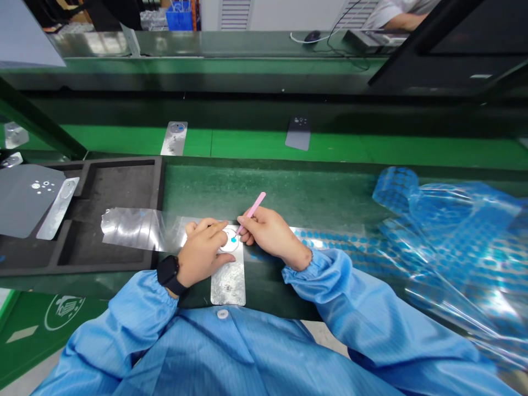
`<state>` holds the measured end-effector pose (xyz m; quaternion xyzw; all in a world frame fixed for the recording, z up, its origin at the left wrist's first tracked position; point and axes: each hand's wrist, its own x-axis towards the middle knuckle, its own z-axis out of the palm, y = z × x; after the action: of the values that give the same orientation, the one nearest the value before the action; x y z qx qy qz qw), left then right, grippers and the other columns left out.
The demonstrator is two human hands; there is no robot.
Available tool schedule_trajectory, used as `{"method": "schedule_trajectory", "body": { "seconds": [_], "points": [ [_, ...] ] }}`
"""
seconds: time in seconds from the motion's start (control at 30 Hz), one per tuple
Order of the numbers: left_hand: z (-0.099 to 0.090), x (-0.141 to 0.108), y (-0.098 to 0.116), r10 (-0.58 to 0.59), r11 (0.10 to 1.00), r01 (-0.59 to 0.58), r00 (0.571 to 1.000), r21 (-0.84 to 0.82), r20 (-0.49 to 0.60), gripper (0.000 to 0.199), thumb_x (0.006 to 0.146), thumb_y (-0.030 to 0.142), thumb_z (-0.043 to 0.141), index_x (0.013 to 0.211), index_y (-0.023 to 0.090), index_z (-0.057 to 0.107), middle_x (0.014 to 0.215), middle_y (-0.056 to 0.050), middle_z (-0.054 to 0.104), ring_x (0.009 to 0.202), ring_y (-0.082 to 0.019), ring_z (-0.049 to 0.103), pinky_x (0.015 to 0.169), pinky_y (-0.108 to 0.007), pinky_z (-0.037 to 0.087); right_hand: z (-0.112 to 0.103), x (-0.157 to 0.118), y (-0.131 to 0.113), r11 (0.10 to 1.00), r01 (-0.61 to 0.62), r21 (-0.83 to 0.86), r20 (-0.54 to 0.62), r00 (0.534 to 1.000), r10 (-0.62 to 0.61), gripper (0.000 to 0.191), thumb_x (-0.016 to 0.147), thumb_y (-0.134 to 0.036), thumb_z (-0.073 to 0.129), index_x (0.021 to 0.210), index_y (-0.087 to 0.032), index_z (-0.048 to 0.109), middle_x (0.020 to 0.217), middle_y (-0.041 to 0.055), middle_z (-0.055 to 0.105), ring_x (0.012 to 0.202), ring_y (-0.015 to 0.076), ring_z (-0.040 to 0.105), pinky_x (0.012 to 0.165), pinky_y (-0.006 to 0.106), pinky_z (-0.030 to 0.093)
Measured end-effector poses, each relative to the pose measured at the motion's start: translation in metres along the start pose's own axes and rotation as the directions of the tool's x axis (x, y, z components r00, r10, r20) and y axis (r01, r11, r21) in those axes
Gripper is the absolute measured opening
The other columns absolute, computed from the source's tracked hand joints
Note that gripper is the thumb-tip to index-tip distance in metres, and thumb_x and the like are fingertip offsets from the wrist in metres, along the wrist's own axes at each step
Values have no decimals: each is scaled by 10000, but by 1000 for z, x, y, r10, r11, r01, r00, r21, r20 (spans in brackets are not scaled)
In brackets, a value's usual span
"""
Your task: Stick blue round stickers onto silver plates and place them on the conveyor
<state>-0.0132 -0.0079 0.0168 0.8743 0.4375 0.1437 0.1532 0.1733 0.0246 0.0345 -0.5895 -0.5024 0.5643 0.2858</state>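
A silver phone back panel (pixel 228 281) lies on the green bench in front of me, with a round ring at its top end. A small blue dot sticker (pixel 234 240) sits inside that ring. My left hand (pixel 203 250) rests on the panel's left side, fingers stretched out and thumb apart. My right hand (pixel 270 234) pinches pink tweezers (pixel 254 205), their tips pointing down at the blue dot. Under the hands runs a clear film strip (pixel 134 231); to the right it bears rows of blue dots (pixel 330 240).
A heap of clear film with blue dots (pixel 466 231) covers the bench's right side. At left, a dark foam tray (pixel 119 187) bears grey sheets and a silver panel (pixel 58 209). Farther back lie a silver panel (pixel 174 140) and a grey panel (pixel 297 133). A person's arm (pixel 406 22) shows at top right.
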Motion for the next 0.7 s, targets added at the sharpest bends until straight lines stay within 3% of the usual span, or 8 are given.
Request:
{"method": "schedule_trajectory", "body": {
  "seconds": [0.17, 0.7],
  "points": [
    [-1, 0, 0, -5, 1000, 5, 1000, 2, 10, 281, 748, 386, 770, 766, 192, 566, 1294, -104, 626, 1161, -311, 507, 887, -503, 366, 0, 1, 1, 999, -1, 47, -3, 1000, 1, 197, 868, -188, 602, 678, -161, 561, 556, 4, 653, 427, 84, 593, 415, 156, 490],
    [0, 0, 1, -15, 1000, 14, 1000, 9, 22, 280, 739, 379, 778, 763, 193, 569, 1290, -98, 626, 1166, -308, 498, 892, -501, 367, 2, -1, 1, 998, 7, -68, -17, 1000, -8, 190, 880, -166, 580, 691, -172, 566, 591, 7, 668, 461, 95, 611, 440, 172, 502]
  ]
}}
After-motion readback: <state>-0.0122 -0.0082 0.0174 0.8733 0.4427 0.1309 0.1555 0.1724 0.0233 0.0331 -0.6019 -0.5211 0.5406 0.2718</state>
